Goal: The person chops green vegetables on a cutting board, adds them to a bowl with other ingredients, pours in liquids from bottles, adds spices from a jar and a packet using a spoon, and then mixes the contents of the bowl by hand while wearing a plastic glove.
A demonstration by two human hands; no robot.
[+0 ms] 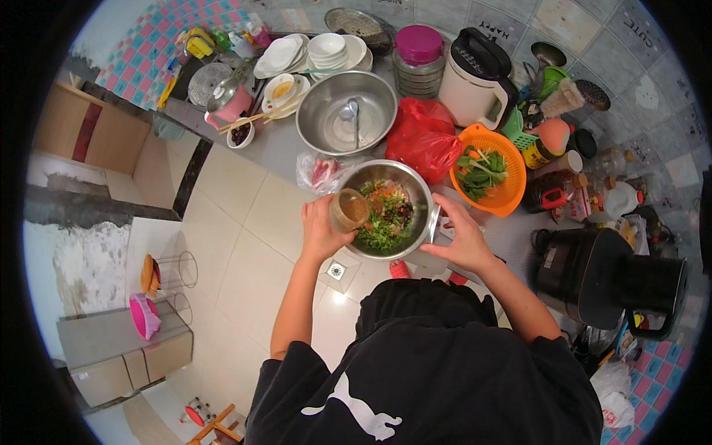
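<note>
My left hand [322, 231] grips a clear jar [337, 207] of brown powder, tilted over the left side of a stainless steel bowl [414, 182]. Inside the bowl lies a mix of chopped greens [384, 236], orange shreds, dark bits and what looks like pale minced meat. At the bowl's right rim, the thumb and fingers of my right hand [461, 236] span a silvery round piece [433, 224]. It looks like a jar lid seen nearly edge-on. Part of the bowl's left rim is hidden by the jar and my left hand.
Behind the bowl are a larger steel basin [317, 125] holding spoons, a red plastic bag [417, 130] and a clear bag [311, 172]. An orange colander [514, 189] of leafy greens stands right. Beyond are a pink pot [231, 103], stacked plates [281, 54], bottles and a black appliance [578, 278].
</note>
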